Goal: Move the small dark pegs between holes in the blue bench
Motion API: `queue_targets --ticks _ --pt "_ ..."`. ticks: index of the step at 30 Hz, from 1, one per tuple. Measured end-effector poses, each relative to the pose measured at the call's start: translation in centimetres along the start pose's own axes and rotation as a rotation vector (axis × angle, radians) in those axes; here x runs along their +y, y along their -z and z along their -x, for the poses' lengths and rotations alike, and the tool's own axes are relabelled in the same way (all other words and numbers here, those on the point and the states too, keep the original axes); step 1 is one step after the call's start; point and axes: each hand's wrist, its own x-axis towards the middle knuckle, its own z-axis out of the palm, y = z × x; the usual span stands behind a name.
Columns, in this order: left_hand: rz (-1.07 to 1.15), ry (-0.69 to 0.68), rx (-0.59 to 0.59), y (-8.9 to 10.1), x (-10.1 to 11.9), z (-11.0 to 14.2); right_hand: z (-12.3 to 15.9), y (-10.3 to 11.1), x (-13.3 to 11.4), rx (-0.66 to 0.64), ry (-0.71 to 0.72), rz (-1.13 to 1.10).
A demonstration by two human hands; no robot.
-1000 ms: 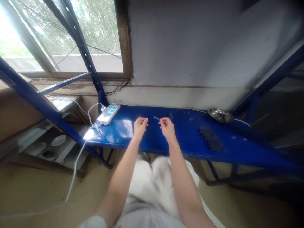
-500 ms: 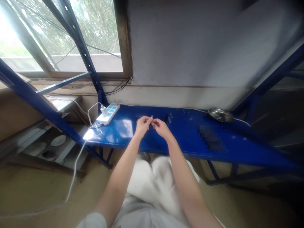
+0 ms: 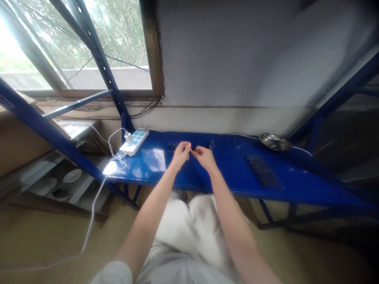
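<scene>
Over the blue table (image 3: pixel 227 173), my left hand (image 3: pixel 181 155) and my right hand (image 3: pixel 204 156) come together, fingertips almost touching. Both have thumb and fingers closed in a pinch. Whatever lies in either pinch is too small to make out. Small dark pieces (image 3: pixel 170 148) lie on the table just left of my left hand. Beyond my right hand are small clear pieces (image 3: pixel 212 145), with a dark piece (image 3: pixel 207 144) beside them.
A white power strip (image 3: pixel 135 141) with a plug in it sits at the table's left end. A shiny metal bowl (image 3: pixel 274 142) stands at the back right, near a blurred-out dark patch (image 3: pixel 263 172). Blue rack posts (image 3: pixel 103 65) rise at the sides; a white cable (image 3: pixel 94 209) hangs at left.
My right hand has shifted slightly right and down, opening a small gap between the fingertips. My left hand has moved a little, uncovering more of the dark pieces beside it.
</scene>
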Motion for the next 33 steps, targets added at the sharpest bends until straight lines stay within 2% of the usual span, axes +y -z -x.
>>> queue_targets --ticks 4,6,10,16,21,26,33 --pt "0.045 0.031 0.269 0.0 -2.5 0.1 0.2 0.5 1.0 0.146 -0.066 0.067" --pt "-0.009 0.076 0.329 0.3 -4.0 0.3 0.5 1.0 1.9 0.186 -0.123 0.080" --pt "-0.164 0.096 0.267 0.8 -6.1 1.0 1.0 2.3 4.1 0.271 -0.230 0.114" --pt "-0.342 0.076 0.083 0.9 -6.7 1.8 0.8 3.5 7.4 0.313 -0.293 0.179" --pt "-0.304 0.111 0.114 1.1 -7.0 1.8 0.5 3.9 8.4 0.299 -0.257 0.260" --pt "-0.292 0.117 0.118 1.1 -7.2 1.7 -0.1 3.7 8.6 0.200 -0.211 0.312" --pt "-0.292 0.108 0.124 1.1 -7.3 1.7 -1.3 2.6 8.7 0.127 -0.246 0.402"
